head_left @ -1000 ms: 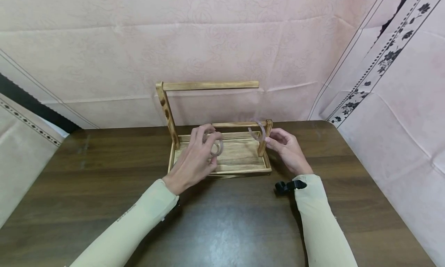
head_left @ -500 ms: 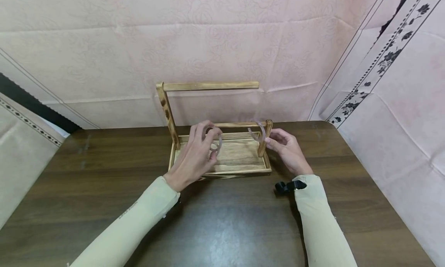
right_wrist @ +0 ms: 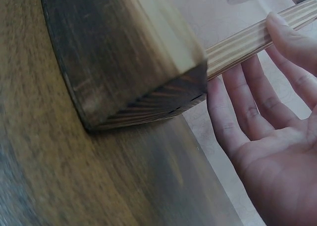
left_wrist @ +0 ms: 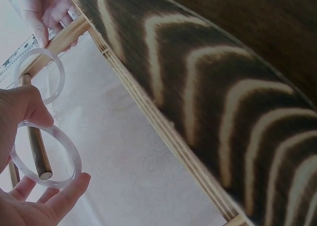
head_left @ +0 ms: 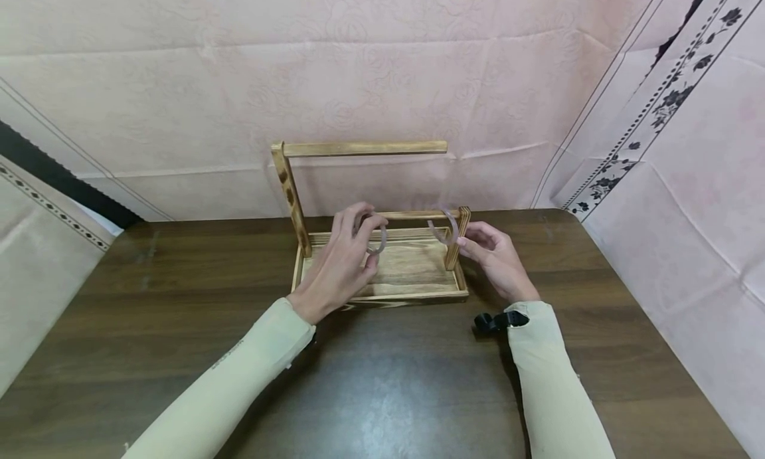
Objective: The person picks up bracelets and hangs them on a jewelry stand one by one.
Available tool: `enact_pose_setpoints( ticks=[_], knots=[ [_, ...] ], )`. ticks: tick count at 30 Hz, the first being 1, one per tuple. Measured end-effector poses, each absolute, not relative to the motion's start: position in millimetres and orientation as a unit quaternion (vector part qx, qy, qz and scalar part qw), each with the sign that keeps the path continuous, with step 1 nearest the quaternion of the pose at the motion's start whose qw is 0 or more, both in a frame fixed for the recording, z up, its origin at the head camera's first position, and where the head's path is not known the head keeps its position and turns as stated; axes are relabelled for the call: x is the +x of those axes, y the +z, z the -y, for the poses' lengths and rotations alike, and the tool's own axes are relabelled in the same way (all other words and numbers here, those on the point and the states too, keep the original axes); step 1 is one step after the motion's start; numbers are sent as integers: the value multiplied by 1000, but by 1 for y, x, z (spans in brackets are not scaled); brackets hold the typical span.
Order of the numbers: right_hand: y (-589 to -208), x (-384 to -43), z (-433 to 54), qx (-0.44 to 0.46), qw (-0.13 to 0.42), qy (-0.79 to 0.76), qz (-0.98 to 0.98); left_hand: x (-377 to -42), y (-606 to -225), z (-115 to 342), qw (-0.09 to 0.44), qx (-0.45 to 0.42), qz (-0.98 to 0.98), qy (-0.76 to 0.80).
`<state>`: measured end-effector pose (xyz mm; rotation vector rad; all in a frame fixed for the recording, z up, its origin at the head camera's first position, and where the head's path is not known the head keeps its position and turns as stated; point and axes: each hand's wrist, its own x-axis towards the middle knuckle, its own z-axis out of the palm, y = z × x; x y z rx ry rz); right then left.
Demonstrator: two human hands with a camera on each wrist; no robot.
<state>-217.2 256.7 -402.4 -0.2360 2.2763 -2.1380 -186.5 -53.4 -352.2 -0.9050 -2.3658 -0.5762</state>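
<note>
Standing on the table (head_left: 382, 379), the wooden stand (head_left: 412, 270) has its tray base flat, with 2 uprights. You grip its shorter post (head_left: 452, 256) with your right hand (head_left: 499, 260), thumb opposite fingers, presumably to steady the lower bar (head_left: 412, 215). Your left hand (head_left: 340, 260) pinches 1 pale ring (left_wrist: 77, 159) by its rim, thumb apart from curved fingers, which keeps the opening free; the bar's end shows inside, but I cannot tell whether it is threaded. The second ring (left_wrist: 62, 77) hangs on the bar beside that post.
</note>
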Motion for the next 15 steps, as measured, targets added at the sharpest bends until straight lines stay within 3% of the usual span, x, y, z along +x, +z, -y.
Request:
enact_pose_setpoints(
  ticks=[15],
  knots=[
    [-403, -217, -257, -78, 7, -684, -726, -190, -349, 42, 249, -352, 874, -224]
  ],
)
